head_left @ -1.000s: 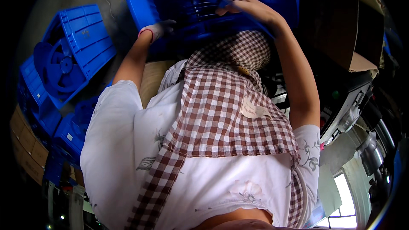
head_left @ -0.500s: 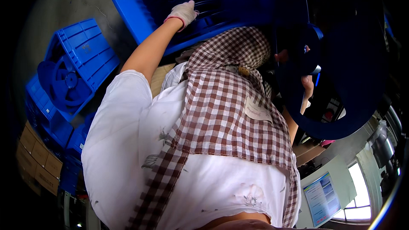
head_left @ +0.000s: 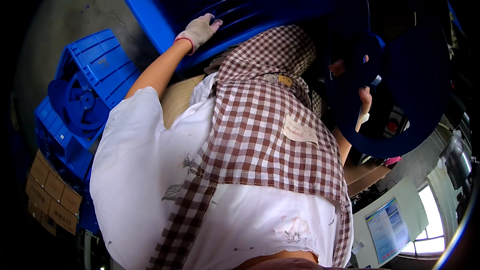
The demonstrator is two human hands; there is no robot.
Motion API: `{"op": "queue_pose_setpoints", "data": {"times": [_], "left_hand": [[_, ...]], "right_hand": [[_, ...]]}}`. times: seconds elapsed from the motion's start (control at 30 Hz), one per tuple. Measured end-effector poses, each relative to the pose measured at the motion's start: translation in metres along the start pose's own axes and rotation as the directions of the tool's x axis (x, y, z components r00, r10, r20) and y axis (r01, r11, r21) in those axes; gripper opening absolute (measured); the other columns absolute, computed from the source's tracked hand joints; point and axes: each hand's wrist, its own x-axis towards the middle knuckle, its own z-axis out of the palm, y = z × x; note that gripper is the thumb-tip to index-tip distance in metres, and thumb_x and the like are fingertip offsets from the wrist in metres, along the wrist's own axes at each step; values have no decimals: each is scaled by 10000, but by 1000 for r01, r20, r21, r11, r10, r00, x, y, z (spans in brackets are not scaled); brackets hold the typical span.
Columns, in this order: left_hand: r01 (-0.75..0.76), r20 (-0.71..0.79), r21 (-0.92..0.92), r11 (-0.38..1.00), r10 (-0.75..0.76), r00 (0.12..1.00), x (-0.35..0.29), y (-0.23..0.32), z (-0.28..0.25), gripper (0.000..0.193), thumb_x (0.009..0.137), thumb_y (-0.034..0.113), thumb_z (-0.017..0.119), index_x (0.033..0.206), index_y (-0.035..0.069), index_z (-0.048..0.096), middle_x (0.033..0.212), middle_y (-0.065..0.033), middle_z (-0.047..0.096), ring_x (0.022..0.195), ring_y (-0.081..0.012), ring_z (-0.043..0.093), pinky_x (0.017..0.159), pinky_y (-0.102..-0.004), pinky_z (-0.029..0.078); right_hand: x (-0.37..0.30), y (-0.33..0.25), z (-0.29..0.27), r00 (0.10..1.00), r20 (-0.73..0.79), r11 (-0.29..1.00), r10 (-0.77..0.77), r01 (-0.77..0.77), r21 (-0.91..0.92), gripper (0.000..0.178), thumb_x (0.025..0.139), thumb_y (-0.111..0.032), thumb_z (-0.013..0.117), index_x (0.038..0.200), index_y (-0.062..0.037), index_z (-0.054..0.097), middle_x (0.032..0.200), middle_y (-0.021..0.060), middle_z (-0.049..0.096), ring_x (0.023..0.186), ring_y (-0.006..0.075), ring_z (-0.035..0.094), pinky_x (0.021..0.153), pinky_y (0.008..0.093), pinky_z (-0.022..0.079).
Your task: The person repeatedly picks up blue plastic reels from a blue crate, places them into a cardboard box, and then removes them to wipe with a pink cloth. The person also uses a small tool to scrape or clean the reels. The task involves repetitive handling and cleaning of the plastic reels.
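Note:
My left hand (head_left: 197, 33), in a pale glove with a pink cuff, is over the near left part of a large blue crate (head_left: 135, 12). Its fingertips are apart, close to dark blue reels (head_left: 225, 7) standing in a row inside; no object shows clearly in its grasp. On the right, my right hand (head_left: 365, 101) is closed on a big dark blue spoked reel (head_left: 417, 95), held up beside my body. Fingers show through the reel's openings, while its dark disc hides much of the hand.
At the left, blue crates (head_left: 102, 62) are stacked, with a spoked blue reel (head_left: 86, 100) in one. Cardboard boxes (head_left: 55, 187) sit below them. A board with a poster (head_left: 387, 230) and a bright window (head_left: 432, 220) are at the lower right. Concrete floor (head_left: 102, 2) shows upper left.
My left hand has drawn back toward the lower left, away from the reels in the crate. The big reel in my right hand has shifted slightly. The whole view has tilted a little.

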Motion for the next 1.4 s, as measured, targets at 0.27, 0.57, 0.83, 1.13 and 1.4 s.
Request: {"op": "queue_pose_setpoints", "data": {"times": [0.27,0.57,0.83,1.13,1.4], "left_hand": [[-270,-6,129,954,273,962,18,54,10,401,900,317,559,1228,94,501,1171,-142,578,1090,-303,558,891,-414,470],[-402,144,301,865,375,916,49,54,45,612,870,14,474,1425,174,272,1117,-171,573,1028,-331,588,865,-414,496],[-148,311,329,933,41,950,11,-21,46,281,903,172,476,1167,86,518,1008,-188,643,958,-372,623,835,-434,502],[46,-432,98,994,1,902,56,-57,-69,441,874,301,590,1257,113,484,1192,-176,559,1083,-352,561,903,-428,474],[51,-362,51,997,-29,932,34,-57,-28,521,872,399,580,1307,141,453,1263,-135,533,1132,-311,544,940,-414,450]], "right_hand": [[-3,-5,-2,994,-105,999,-30,32,16,748,697,-450,643,1252,24,479,1022,224,588,965,318,562,877,408,404],[-4,-6,-3,999,-40,997,-10,7,-79,708,701,-458,631,1203,27,512,1005,227,593,949,295,554,843,376,396],[-3,1,-21,999,40,995,-5,9,-97,790,751,-470,571,1406,-87,354,1107,226,565,1019,313,561,974,436,373],[-14,0,21,997,-17,995,-77,76,-71,754,735,-463,595,1329,-39,407,1081,224,571,995,304,558,931,414,384],[-11,-2,32,995,-27,994,-96,94,-57,728,721,-457,616,1261,4,455,1057,223,576,974,296,556,893,395,394]]}}
